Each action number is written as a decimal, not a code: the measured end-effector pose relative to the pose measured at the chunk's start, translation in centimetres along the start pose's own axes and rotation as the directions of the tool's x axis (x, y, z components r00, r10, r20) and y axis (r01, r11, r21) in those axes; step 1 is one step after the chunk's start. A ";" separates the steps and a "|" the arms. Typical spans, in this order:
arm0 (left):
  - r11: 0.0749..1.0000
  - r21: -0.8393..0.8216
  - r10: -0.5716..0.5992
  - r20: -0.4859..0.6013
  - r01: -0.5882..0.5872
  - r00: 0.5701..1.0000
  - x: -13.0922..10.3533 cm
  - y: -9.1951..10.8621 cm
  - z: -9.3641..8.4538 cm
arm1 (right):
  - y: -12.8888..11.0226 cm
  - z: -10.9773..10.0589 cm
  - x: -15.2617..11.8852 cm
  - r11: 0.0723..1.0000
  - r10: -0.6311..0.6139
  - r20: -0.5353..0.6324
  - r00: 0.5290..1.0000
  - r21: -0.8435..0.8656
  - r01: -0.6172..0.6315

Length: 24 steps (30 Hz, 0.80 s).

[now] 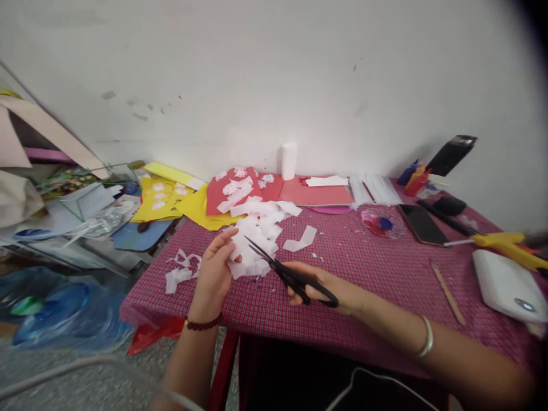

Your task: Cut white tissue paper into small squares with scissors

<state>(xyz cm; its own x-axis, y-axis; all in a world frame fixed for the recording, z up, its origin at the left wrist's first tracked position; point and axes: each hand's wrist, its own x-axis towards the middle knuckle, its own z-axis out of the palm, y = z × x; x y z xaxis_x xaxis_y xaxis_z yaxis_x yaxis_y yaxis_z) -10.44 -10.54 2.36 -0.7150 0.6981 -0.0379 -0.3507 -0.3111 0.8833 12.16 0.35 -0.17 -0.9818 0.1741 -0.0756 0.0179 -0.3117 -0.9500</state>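
Scissors (296, 275), black-handled with slim dark blades, clamped in grip of right hand (332, 279) above red-checked cloth-covered worktop (363, 260), finger loops partly hidden. Left hand (214, 268): curled before heaped white paper strips (259, 229); cannot tell whether clamped on any.

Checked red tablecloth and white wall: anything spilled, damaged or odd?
The white wall looks damaged: brownish patches mark its left part, perhaps flaked paint. On the checked red tablecloth, white paper scraps lie strewn untidily left of the white paper pile.
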 end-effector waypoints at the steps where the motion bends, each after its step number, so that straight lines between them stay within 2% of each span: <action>1: 1.000 0.019 0.012 0.007 -0.013 1.000 0.0 -0.1 -0.1 | 0.2 0.0 0.5 1.000 -0.010 0.001 1.000 0.006 0.010; 9: 0.976 0.179 0.108 0.106 -0.126 0.988 -0.4 -1.2 -0.6 | 1.2 0.3 1.7 0.999 -0.042 0.009 0.999 0.027 0.042; 18: 0.964 0.230 0.098 0.157 -0.133 0.983 -0.5 -1.2 -0.7 | 1.1 0.4 1.3 0.996 -0.029 -0.010 1.000 0.084 0.030; 24: 0.959 0.256 0.086 0.143 -0.120 0.986 -0.1 -1.2 -0.4 | 1.1 0.6 1.3 0.993 -0.012 -0.070 0.997 0.115 0.020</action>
<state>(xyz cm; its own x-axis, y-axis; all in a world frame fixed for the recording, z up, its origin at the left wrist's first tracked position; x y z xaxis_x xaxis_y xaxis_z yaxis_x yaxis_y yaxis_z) -10.24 -10.51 1.12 -0.6486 0.7539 0.1049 -0.0951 -0.2170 0.9715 10.79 -0.38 -1.14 -0.9663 0.2430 -0.0853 -0.0236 -0.4135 -0.9102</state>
